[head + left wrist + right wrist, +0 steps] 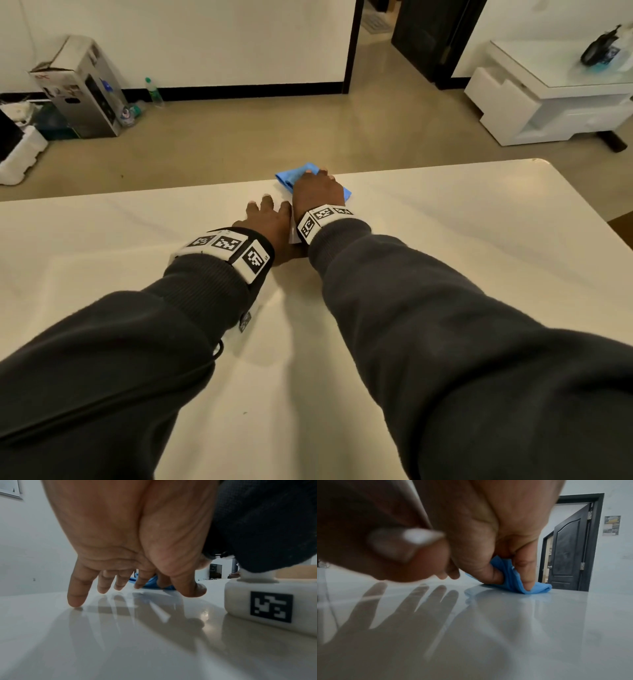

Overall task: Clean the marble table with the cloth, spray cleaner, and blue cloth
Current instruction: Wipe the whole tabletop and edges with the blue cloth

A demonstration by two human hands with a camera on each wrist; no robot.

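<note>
The big marble table carried two hands and one blue cloth. The cloth lay at the far edge. The right hand pinched it in curled fingers. The left hand sat just beside, fingers spread wide, tips on the top. One box and one bottle stood on the floor beyond.
</note>
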